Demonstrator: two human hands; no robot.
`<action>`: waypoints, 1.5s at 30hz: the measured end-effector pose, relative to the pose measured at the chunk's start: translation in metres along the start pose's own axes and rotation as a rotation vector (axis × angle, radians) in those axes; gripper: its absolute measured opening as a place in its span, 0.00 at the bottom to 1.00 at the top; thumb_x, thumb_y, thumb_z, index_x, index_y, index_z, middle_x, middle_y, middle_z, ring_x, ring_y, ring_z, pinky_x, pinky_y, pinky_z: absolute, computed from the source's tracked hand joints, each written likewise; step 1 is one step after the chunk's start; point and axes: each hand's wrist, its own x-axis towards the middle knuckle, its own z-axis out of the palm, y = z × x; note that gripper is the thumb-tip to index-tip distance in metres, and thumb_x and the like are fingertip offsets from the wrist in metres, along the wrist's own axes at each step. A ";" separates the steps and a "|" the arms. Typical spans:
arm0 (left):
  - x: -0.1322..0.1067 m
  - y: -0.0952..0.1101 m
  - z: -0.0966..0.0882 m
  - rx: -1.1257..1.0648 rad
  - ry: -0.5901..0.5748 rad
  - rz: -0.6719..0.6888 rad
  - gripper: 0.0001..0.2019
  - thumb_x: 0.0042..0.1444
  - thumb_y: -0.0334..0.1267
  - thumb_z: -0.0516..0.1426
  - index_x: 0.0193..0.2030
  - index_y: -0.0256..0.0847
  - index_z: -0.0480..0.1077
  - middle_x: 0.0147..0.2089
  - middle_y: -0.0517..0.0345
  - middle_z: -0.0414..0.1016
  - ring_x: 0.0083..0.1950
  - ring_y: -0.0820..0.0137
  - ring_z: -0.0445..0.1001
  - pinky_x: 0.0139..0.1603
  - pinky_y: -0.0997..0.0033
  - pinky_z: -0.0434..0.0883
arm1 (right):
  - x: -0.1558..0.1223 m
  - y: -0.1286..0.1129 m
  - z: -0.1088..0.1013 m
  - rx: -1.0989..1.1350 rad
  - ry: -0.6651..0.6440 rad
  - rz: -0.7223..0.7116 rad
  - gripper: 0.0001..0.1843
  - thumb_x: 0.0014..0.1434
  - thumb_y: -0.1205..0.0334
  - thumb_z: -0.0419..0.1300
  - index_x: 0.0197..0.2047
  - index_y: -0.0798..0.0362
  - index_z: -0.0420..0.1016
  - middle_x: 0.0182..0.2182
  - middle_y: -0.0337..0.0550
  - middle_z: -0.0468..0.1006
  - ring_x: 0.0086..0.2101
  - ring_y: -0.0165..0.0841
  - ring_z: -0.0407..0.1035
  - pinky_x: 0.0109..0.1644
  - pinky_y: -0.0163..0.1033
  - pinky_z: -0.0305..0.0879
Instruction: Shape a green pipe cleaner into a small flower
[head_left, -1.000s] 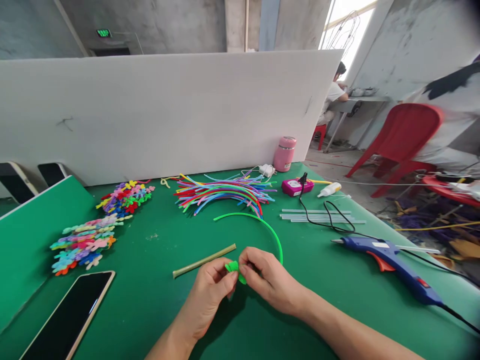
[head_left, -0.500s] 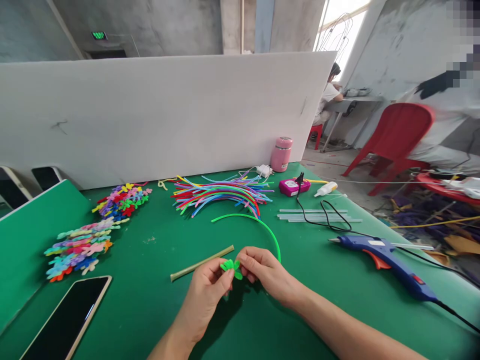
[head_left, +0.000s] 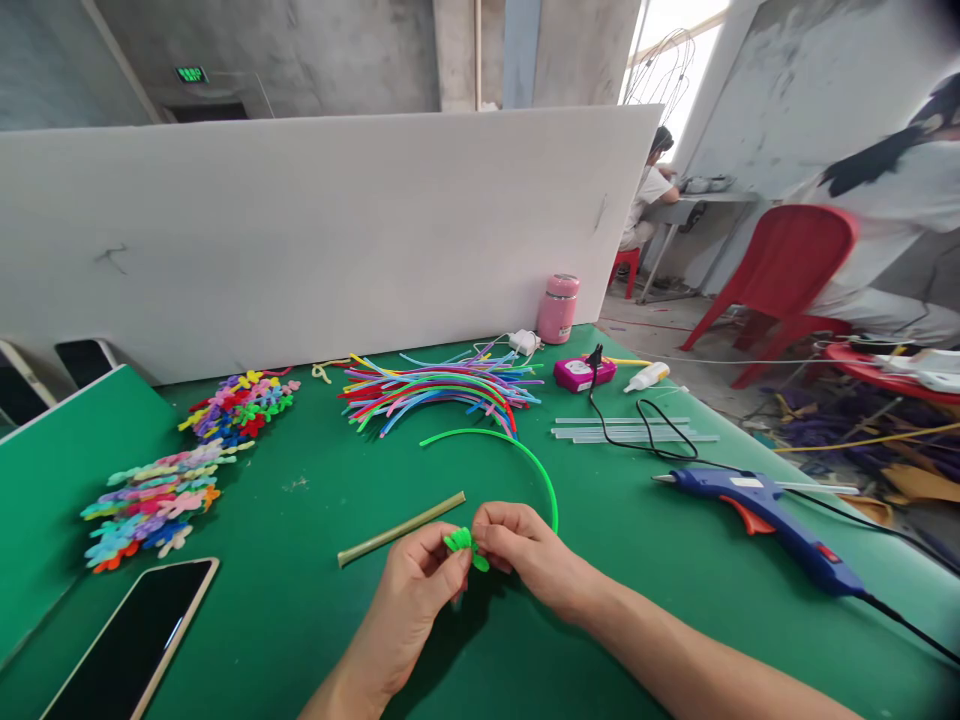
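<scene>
My left hand (head_left: 416, 590) and my right hand (head_left: 525, 550) meet low in the middle of the green table (head_left: 315, 620). Both pinch the folded end of a bright green pipe cleaner (head_left: 517, 455), bent into small loops (head_left: 463, 545) between the fingertips. The rest of it arcs away from my right hand toward the back. A dull olive stick (head_left: 401, 528) lies just left of my left hand, apart from it.
A bundle of coloured pipe cleaners (head_left: 442, 388) lies behind, piles of finished coloured shapes (head_left: 187, 455) at left, a phone (head_left: 131, 640) at lower left. A blue glue gun (head_left: 765, 515), its black cord, clear glue sticks (head_left: 630, 428), a pink box (head_left: 583, 372) and pink flask (head_left: 559, 308) sit right. People work beyond.
The fingers have kept working the green loops, which look slightly different in shape. The view has shifted a little; the hands stay in the same spot.
</scene>
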 end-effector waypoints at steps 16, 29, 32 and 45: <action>0.004 0.003 -0.002 -0.314 0.024 -0.017 0.08 0.50 0.39 0.57 0.30 0.35 0.72 0.20 0.60 0.69 0.23 0.76 0.63 0.24 0.76 0.60 | -0.004 0.002 -0.006 -0.621 0.162 -0.427 0.08 0.56 0.65 0.52 0.26 0.54 0.66 0.23 0.38 0.66 0.24 0.27 0.61 0.27 0.32 0.57; 0.003 0.006 0.001 -0.338 -0.002 0.036 0.06 0.48 0.33 0.59 0.34 0.35 0.75 0.29 0.56 0.76 0.31 0.74 0.71 0.38 0.73 0.66 | -0.007 0.005 -0.006 -0.515 0.199 -0.508 0.02 0.56 0.67 0.52 0.34 0.53 0.65 0.26 0.39 0.69 0.26 0.27 0.66 0.28 0.31 0.63; 0.003 0.004 0.002 -0.292 -0.005 0.066 0.07 0.49 0.32 0.58 0.36 0.36 0.75 0.30 0.55 0.77 0.33 0.72 0.71 0.40 0.70 0.66 | -0.007 0.002 -0.005 -0.513 0.180 -0.494 0.03 0.56 0.67 0.51 0.32 0.53 0.65 0.25 0.39 0.69 0.24 0.27 0.67 0.28 0.31 0.64; 0.004 -0.001 0.000 -0.175 0.020 0.105 0.12 0.50 0.33 0.58 0.43 0.37 0.73 0.38 0.52 0.77 0.39 0.67 0.73 0.47 0.64 0.65 | -0.004 0.008 -0.007 -0.620 0.246 -0.502 0.05 0.56 0.68 0.51 0.32 0.54 0.67 0.25 0.40 0.71 0.25 0.28 0.67 0.30 0.32 0.63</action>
